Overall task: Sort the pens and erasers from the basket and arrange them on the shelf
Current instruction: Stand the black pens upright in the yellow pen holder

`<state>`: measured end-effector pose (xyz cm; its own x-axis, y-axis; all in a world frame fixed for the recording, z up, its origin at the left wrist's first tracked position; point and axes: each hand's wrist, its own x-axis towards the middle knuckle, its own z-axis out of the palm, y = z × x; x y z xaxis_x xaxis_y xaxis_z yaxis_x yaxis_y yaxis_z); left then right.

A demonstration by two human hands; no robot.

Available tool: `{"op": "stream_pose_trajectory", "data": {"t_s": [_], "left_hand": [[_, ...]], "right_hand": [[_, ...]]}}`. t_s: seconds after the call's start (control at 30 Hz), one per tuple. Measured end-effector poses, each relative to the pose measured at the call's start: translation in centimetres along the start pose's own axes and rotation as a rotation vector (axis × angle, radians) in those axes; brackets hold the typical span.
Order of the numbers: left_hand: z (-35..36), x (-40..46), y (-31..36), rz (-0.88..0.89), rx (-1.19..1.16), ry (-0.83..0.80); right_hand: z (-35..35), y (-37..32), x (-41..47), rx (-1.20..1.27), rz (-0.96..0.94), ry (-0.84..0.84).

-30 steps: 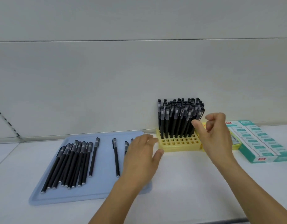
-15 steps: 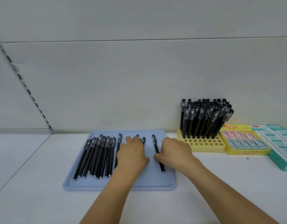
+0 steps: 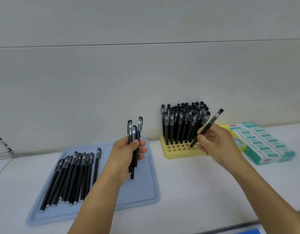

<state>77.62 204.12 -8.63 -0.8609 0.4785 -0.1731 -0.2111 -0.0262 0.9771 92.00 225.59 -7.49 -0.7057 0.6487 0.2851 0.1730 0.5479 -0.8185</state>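
My left hand (image 3: 129, 152) grips a bunch of three black pens (image 3: 134, 132) upright above the blue tray (image 3: 142, 191). My right hand (image 3: 218, 146) pinches a single black pen (image 3: 210, 123), tilted, its lower tip over the front holes of the yellow pen holder (image 3: 178, 151). Many black pens (image 3: 183, 122) stand in the holder's back rows. Several more black pens (image 3: 73, 176) lie side by side on the tray's left half.
To the right of the holder lie eraser boxes: a yellow one (image 3: 238, 142) partly hidden by my right hand and two teal-and-white ones (image 3: 264, 142). All stand on a white shelf (image 3: 196, 191) against a pale back wall. A blue edge (image 3: 247, 231) shows at the bottom right.
Both hands were down on the tray; now the left hand has lifted three pens and the right hand has carried one pen over to the yellow holder.
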Motion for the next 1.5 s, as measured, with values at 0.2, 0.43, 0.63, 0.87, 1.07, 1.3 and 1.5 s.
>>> {"op": "stream_pose_trajectory", "data": {"t_s": [0.2, 0.43, 0.63, 0.87, 1.07, 1.3, 1.5], "left_hand": [[3.8, -1.1, -0.8, 0.081, -0.066, 0.095], [4.7, -1.7, -1.0, 0.102, -0.007, 0.101], [4.7, -2.0, -1.1, 0.101, -0.102, 0.045], [4.5, -2.0, -0.9, 0.095, -0.153, -0.107], [5.2, -2.4, -0.8, 0.162, 0.004, -0.261], [3.5, -1.5, -1.0, 0.171, -0.102, 0.074], [2.8, -1.7, -1.2, 0.153, -0.144, 0.06]], "right_hand": [[-1.5, 2.3, 2.3, -0.21, -0.018, 0.096], [-0.6, 3.4, 3.7, -0.459, -0.031, 0.082], [0.3, 3.9, 4.2, -0.528, 0.075, -0.005], [1.0, 0.5, 0.1, -0.147, -0.011, 0.206], [3.6, -5.6, 0.1, 0.253, -0.121, -0.22], [3.3, -5.4, 1.5, 0.299, -0.166, 0.034], [4.2, -3.8, 2.1, 0.049, -0.237, 0.026]]}}
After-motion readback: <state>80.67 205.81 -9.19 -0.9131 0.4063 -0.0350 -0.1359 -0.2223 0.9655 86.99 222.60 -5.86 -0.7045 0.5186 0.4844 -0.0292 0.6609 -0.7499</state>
